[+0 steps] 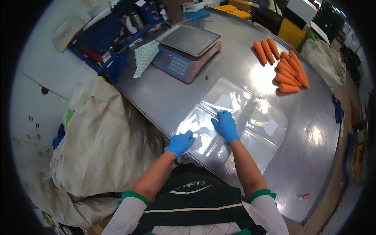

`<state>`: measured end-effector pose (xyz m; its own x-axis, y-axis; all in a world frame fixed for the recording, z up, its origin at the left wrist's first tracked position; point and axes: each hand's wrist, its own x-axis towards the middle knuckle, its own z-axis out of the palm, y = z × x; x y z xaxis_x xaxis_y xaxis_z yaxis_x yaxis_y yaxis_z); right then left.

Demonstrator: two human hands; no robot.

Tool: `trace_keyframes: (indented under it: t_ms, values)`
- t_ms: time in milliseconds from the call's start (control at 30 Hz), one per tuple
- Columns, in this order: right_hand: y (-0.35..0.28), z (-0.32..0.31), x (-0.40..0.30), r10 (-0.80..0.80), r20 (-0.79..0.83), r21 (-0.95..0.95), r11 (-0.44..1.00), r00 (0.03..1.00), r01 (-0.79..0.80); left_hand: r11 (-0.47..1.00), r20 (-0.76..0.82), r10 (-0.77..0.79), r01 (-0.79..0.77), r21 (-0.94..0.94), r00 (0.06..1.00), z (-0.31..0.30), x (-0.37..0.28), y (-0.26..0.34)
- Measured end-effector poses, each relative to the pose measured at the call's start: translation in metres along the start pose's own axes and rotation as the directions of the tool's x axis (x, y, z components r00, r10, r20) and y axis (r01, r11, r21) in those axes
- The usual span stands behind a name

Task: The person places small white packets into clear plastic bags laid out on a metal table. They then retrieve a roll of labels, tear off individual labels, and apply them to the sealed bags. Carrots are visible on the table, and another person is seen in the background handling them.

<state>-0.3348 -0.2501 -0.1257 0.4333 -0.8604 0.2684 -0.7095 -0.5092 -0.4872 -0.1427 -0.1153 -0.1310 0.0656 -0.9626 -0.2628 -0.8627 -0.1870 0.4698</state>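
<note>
Clear plastic bags (205,126) with zip-type strips lie flat and overlapping on the metal table before me. My left hand (180,144), in a blue glove, touches the near left part of one bag, its fingers curled. Further in, my right hand (226,126), also gloved in blue, rests on the same bag close to its strip, the thumb apart from bent fingers. Whether either hand pinches the film is hard to see. Another clear bag (265,117) with a white label (270,127) lies to the right of my right hand.
Several carrots (289,73) lie at the table's far right. A weighing scale (188,50) with a metal pan stands at the back left, beside a patterned sheet (146,57). A blue crate (102,38) of tools sits behind it. A large woven sack (108,147) bulges against the left edge.
</note>
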Motion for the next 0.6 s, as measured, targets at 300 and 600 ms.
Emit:
trace_keyframes:
  t_ms: [300,600]
  values:
    - [0.020,-0.004,0.010,0.152,0.179,0.191,0.964,0.972,-0.186,0.993,-0.134,0.075,-0.086,-0.079,0.988,0.012,-0.002,-0.004]
    - [-0.004,-0.014,0.014,0.146,0.377,-0.056,0.989,0.915,-0.135,0.988,-0.126,0.094,-0.108,-0.109,0.988,0.011,0.000,-0.006]
